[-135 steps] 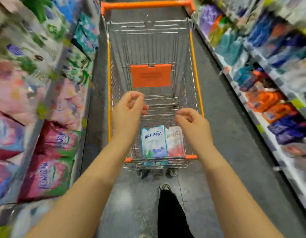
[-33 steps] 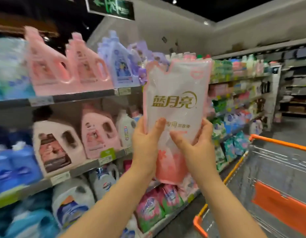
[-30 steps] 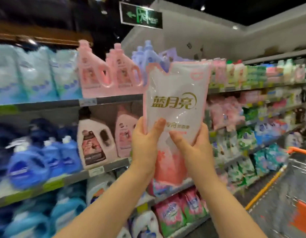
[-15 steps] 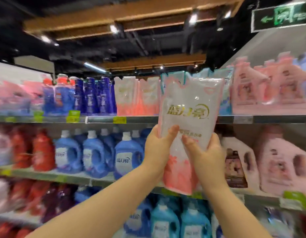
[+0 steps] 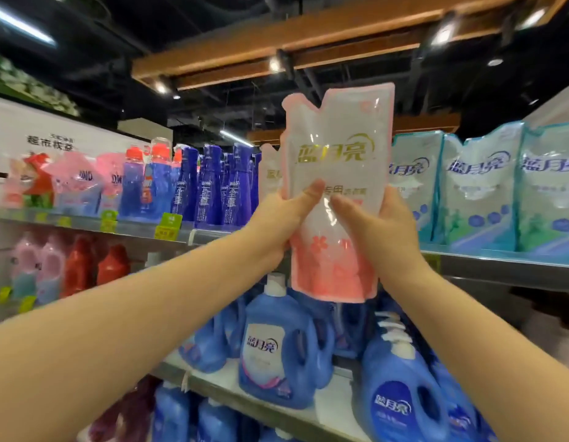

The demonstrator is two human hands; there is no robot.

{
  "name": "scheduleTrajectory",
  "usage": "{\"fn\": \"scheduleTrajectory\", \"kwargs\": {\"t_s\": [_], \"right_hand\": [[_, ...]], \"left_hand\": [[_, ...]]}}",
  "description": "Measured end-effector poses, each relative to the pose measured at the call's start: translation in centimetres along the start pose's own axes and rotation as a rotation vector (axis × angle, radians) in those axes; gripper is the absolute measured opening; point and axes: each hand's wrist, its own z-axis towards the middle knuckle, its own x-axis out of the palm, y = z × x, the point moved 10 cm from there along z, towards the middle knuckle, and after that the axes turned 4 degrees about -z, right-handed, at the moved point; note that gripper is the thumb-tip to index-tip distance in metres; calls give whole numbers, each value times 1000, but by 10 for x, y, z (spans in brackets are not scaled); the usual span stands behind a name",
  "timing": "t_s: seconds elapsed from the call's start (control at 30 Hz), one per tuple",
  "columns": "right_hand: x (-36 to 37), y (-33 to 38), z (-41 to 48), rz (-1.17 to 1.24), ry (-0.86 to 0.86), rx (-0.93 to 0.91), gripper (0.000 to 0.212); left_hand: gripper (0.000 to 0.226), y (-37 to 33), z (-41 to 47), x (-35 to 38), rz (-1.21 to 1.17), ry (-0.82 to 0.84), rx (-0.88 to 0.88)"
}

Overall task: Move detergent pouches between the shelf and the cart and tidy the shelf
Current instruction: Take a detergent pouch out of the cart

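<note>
I hold a white and pink detergent pouch (image 5: 335, 173) upright in front of the top shelf (image 5: 500, 266). My left hand (image 5: 278, 218) grips its left edge, thumb across the front. My right hand (image 5: 377, 231) grips its right side. Behind the pouch's left edge another pink and white pouch (image 5: 270, 173) stands on the shelf. Teal and white pouches (image 5: 477, 186) line the shelf to the right. The cart is out of view.
Dark blue bottles (image 5: 213, 186) and pink packs (image 5: 76, 183) stand on the top shelf to the left. Blue detergent jugs (image 5: 277, 346) fill the shelf below; red and pink jugs (image 5: 76, 266) sit at lower left. Wooden beams and lamps hang overhead.
My view has swung left along the shelves and upward. The pouch has risen in both hands and now sits level with the top shelf's pouch row. The cart has left the view.
</note>
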Motion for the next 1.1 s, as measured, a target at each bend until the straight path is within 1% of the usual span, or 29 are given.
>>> {"fn": "scheduleTrajectory", "kwargs": {"t_s": [0.1, 0.17, 0.23, 0.3, 0.4, 0.47, 0.5, 0.6, 0.67, 0.73, 0.8, 0.87, 0.9, 0.93, 1.0, 1.1], "right_hand": [[18, -11, 45, -8, 25, -36, 42], [28, -24, 72, -8, 6, -49, 43], [36, -33, 96, -26, -28, -67, 39], [43, -44, 121, -77, -73, -87, 42], [51, -57, 157, -245, -114, -120, 61], [53, -68, 173, -312, -123, -123, 66], [53, -75, 179, -304, -127, -108, 66], [54, -108, 189, -285, -85, -38, 58], [57, -133, 191, -268, -57, 7, 53], [54, -150, 193, -293, -89, 36, 52], [51, -156, 197, -321, -115, 50, 54], [49, -160, 203, -281, -107, 76, 55], [48, -161, 205, -262, -97, 84, 53], [47, -161, 206, -257, -84, 87, 51], [47, -166, 206, -278, -59, 94, 47], [46, -183, 202, -305, -45, 139, 51]], "left_hand": [[48, 0, 53, 0, -48, 115, -107], [39, 1, 83, 0, -43, 192, -200], [39, 3, 112, -3, -26, 220, -243], [42, 6, 140, -6, -49, 231, -254], [46, 13, 180, -5, -123, 263, -259], [45, 19, 202, -2, -168, 267, -258], [42, 24, 211, 0, -173, 265, -253], [33, 48, 230, 10, -192, 284, -268], [21, 65, 244, 12, -190, 274, -274], [13, 78, 254, 13, -231, 244, -281], [14, 83, 266, 15, -255, 207, -250], [21, 83, 275, 19, -253, 201, -221], [23, 84, 278, 22, -252, 206, -221], [20, 87, 281, 23, -253, 205, -224], [13, 98, 283, 25, -253, 203, -259], [21, 122, 281, 29, -250, 211, -355]]}}
